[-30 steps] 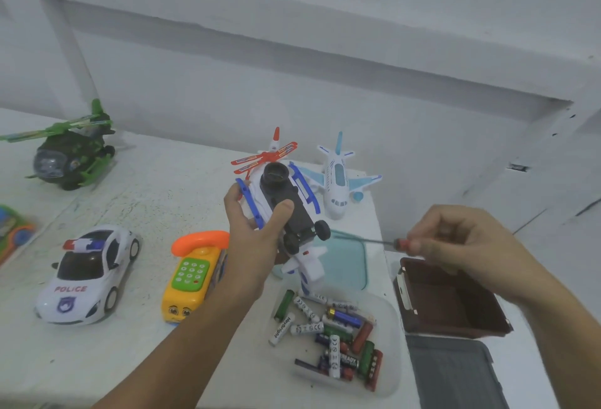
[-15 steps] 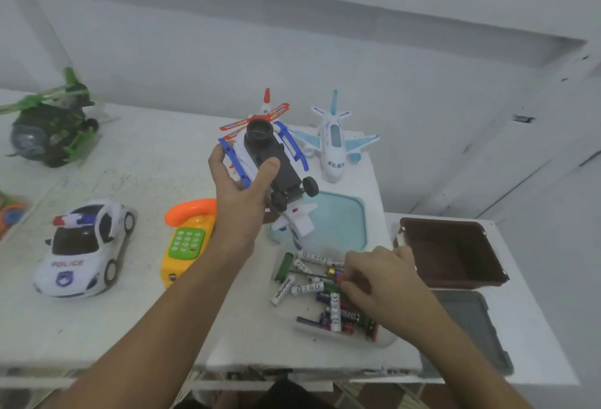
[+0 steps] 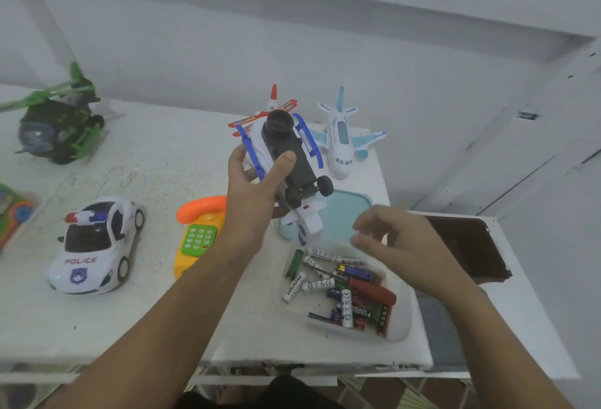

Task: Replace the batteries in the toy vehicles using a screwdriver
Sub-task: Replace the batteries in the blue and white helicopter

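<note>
My left hand (image 3: 252, 197) grips a white toy helicopter (image 3: 286, 154) with blue skids and red rotor blades, held upside down above the table so its black underside faces me. The red-handled screwdriver (image 3: 367, 288) lies in a clear tray (image 3: 403, 320) on top of several loose batteries (image 3: 325, 285). My right hand (image 3: 400, 246) hovers just above the tray with relaxed fingers and holds nothing.
On the white table (image 3: 146, 164) stand a police car (image 3: 94, 246), a yellow toy phone (image 3: 198, 236), a green helicopter (image 3: 58, 125) and a white-and-blue airplane (image 3: 341, 138). A teal lid (image 3: 344, 213) lies behind the tray, and a brown box (image 3: 468, 246) sits at the right.
My right hand carried the screwdriver down from beside the helicopter, laid it in the battery tray and has lifted off it, holding nothing. The left hand keeps holding the helicopter.
</note>
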The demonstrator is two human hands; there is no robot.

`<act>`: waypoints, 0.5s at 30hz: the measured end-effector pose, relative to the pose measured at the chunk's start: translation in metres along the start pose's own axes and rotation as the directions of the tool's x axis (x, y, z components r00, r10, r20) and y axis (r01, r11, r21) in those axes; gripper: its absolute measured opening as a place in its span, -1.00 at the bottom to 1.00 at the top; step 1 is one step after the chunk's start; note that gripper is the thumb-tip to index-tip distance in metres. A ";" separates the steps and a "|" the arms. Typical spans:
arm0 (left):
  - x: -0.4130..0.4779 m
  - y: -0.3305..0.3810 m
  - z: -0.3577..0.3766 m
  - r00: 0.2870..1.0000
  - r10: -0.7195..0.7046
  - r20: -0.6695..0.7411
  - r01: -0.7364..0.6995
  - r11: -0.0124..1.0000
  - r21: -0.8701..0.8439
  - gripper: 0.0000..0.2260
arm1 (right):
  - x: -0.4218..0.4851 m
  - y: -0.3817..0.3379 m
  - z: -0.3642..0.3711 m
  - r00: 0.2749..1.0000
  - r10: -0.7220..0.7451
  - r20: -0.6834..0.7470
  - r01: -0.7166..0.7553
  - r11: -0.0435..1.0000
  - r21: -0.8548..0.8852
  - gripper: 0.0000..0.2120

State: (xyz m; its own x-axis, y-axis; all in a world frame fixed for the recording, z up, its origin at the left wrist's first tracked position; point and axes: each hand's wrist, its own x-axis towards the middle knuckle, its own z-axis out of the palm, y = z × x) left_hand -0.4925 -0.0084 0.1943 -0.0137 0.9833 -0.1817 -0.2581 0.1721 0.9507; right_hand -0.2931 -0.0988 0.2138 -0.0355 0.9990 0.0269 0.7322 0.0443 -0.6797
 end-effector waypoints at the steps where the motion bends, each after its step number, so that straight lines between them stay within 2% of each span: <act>1: 0.001 0.001 0.000 1.000 0.002 0.011 -0.002 1.000 -0.007 -0.47 | 0.007 -0.007 0.000 0.999 -0.012 -0.052 0.015 0.998 0.054 -0.91; 3: 0.002 0.005 0.000 1.000 0.001 0.029 -0.001 1.000 -0.009 -0.52 | 0.020 -0.026 0.002 0.987 -0.054 -0.154 0.076 0.988 0.135 -0.80; 5: 0.003 0.010 -0.002 0.999 -0.005 0.045 0.006 1.000 -0.008 -0.55 | 0.033 -0.046 0.005 0.959 -0.154 -0.239 0.193 0.970 0.149 -0.59; 8: 0.005 0.023 -0.006 0.997 0.011 0.080 -0.010 1.000 -0.018 -0.65 | 0.053 -0.074 0.008 0.934 -0.266 -0.239 0.301 0.945 0.126 -0.41; 11: 0.008 0.038 -0.015 0.992 0.054 0.115 -0.050 0.998 -0.041 -0.71 | 0.072 -0.099 0.015 0.941 -0.295 -0.165 0.316 0.942 0.115 -0.38; 15: 0.019 0.060 -0.032 0.994 0.050 0.100 -0.048 0.999 -0.026 -0.65 | 0.091 -0.126 0.027 0.945 -0.290 -0.154 0.312 0.939 0.144 -0.48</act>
State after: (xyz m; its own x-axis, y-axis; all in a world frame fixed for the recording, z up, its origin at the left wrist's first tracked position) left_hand -0.5390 0.0186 0.2404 0.0697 0.9917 -0.1079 -0.2817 0.1233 0.9515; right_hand -0.4074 -0.0135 0.2824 -0.1412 0.9316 0.3351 0.5787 0.3523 -0.7356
